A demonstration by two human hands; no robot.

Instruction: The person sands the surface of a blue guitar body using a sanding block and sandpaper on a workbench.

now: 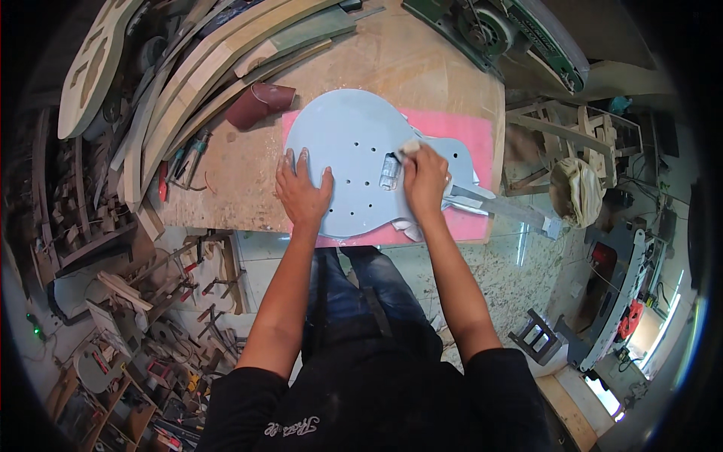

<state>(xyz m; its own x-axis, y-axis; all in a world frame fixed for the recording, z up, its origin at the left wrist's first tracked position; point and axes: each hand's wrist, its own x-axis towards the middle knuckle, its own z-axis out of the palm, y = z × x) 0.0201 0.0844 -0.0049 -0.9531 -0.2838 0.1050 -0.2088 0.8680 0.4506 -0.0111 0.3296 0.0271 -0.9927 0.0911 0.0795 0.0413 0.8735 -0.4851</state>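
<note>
A pale grey-blue electric guitar body (350,120) lies flat on a pink sheet (480,143), its neck (501,207) pointing right. Several small drilled holes and a rectangular pickup cavity (389,172) show in its face. My left hand (304,184) rests flat on the left end of the body, fingers spread. Closed around a small beige sanding pad (410,148), my right hand (426,177) presses on the body just right of the cavity. Most of the pad is hidden by the fingers.
Long curved wood strips (218,60) are piled at the table's left, with a maroon sandpaper roll (260,105) and pliers (197,154) nearby. A green machine (497,34) stands at the back right. A wooden rack (561,139) is beyond the table's right edge (499,113).
</note>
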